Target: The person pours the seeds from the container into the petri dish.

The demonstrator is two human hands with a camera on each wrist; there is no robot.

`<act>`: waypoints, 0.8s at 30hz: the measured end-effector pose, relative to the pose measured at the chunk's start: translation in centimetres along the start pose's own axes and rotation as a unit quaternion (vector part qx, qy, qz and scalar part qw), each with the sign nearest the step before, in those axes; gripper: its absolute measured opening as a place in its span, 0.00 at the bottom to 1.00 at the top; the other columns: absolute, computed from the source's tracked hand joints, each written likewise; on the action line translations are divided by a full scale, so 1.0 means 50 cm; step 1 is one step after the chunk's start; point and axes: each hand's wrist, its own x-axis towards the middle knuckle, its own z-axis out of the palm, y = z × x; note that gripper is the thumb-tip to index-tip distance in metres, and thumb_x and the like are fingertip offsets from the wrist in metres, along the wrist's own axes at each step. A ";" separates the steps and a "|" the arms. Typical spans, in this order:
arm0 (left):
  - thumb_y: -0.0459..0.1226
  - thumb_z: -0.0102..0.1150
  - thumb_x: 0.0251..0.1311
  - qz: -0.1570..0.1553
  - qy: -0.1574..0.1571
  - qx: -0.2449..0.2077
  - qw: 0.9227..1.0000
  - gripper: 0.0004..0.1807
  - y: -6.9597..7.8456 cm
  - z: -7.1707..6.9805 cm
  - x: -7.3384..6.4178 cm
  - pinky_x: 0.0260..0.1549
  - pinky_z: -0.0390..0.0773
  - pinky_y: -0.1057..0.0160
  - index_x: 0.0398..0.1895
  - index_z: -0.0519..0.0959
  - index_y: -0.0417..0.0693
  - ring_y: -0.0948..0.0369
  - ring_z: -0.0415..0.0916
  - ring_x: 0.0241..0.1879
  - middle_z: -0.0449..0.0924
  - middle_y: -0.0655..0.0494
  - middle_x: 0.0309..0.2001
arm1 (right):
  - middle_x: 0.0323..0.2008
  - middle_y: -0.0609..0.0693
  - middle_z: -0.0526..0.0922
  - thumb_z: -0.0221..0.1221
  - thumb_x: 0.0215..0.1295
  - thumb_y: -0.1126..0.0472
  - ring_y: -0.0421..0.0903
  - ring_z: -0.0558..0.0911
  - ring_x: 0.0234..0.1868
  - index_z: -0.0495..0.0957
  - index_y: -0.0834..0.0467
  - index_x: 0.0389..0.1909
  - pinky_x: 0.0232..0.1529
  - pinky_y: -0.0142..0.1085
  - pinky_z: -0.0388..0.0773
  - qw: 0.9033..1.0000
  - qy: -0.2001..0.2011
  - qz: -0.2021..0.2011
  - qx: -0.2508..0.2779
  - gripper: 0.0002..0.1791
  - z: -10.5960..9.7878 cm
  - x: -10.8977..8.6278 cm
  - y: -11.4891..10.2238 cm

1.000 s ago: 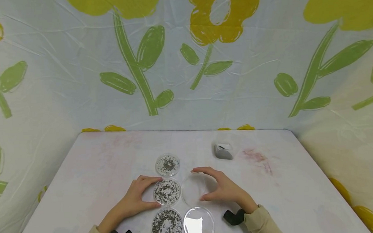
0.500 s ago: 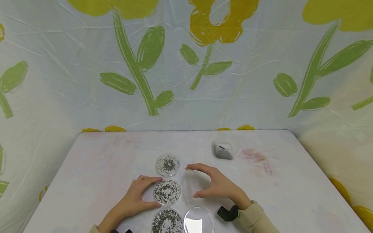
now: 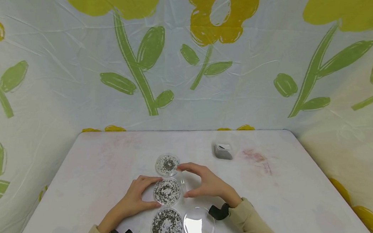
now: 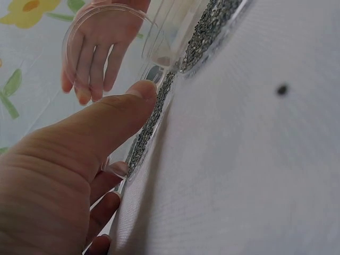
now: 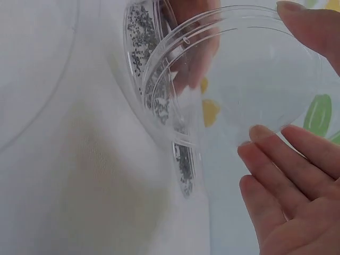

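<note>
Three clear petri dishes with dark small grains stand in a column in the head view. My left hand (image 3: 137,196) holds the middle petri dish (image 3: 167,191) by its sides, thumb on the near edge and a finger on the far edge. My right hand (image 3: 206,182) pinches a clear petri dish lid (image 5: 255,79) by its rim between thumb and fingers. That lid is raised on its edge, tilted, just right of the middle dish. The far dish (image 3: 167,164) is partly behind the right fingertips. Nearest me lies the third dish (image 3: 167,226).
Another clear lid (image 3: 199,225) lies flat right of the nearest dish, close to the right wrist's black camera mount (image 3: 219,212). A small clear container with grey contents (image 3: 223,151) stands further back on the white table (image 3: 112,160). Flowered cloth (image 3: 236,92) rises behind.
My right hand has moved left with the lid, which has tipped up from nearly flat and come closer to the middle dish. The left hand has stayed on its dish.
</note>
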 end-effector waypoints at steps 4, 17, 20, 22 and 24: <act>0.58 0.75 0.44 -0.003 -0.003 -0.001 1.000 0.43 0.000 -0.001 0.000 0.50 0.66 0.54 0.66 0.74 0.59 0.64 0.68 0.53 0.74 0.65 0.56 | 0.62 0.60 0.75 0.77 0.46 0.66 0.59 0.70 0.66 0.68 0.67 0.66 0.68 0.49 0.63 1.000 -0.006 -0.003 -0.002 0.45 0.014 0.008 0.034; 0.53 0.77 0.44 0.007 -0.005 -0.008 1.000 0.51 0.004 -0.002 0.006 0.49 0.64 0.53 0.72 0.65 0.47 0.61 0.69 0.54 0.77 0.65 0.61 | 0.66 0.48 0.72 0.76 0.50 0.52 0.45 0.68 0.68 0.68 0.58 0.69 0.67 0.43 0.65 0.996 -0.062 0.016 -0.057 0.45 0.047 0.043 0.038; 0.53 0.78 0.44 0.013 -0.002 -0.007 1.000 0.51 0.005 -0.003 0.006 0.49 0.65 0.53 0.72 0.66 0.47 0.60 0.69 0.54 0.77 0.64 0.60 | 0.65 0.48 0.72 0.76 0.50 0.52 0.45 0.68 0.66 0.67 0.57 0.69 0.66 0.43 0.66 0.995 -0.071 0.014 -0.075 0.46 0.056 0.050 0.033; 0.53 0.77 0.44 0.014 -0.001 -0.008 1.000 0.51 0.005 -0.003 0.006 0.49 0.65 0.53 0.72 0.66 0.47 0.60 0.69 0.54 0.77 0.64 0.60 | 0.65 0.49 0.72 0.76 0.50 0.53 0.46 0.69 0.66 0.67 0.57 0.70 0.66 0.44 0.66 0.994 -0.072 0.010 -0.087 0.46 0.061 0.054 0.029; 0.53 0.77 0.44 0.014 -0.001 -0.006 1.000 0.51 0.005 -0.003 0.005 0.50 0.65 0.53 0.72 0.65 0.49 0.60 0.70 0.54 0.77 0.64 0.60 | 0.65 0.49 0.71 0.76 0.49 0.53 0.46 0.69 0.65 0.67 0.57 0.70 0.66 0.45 0.66 0.992 -0.074 0.007 -0.101 0.46 0.066 0.058 0.027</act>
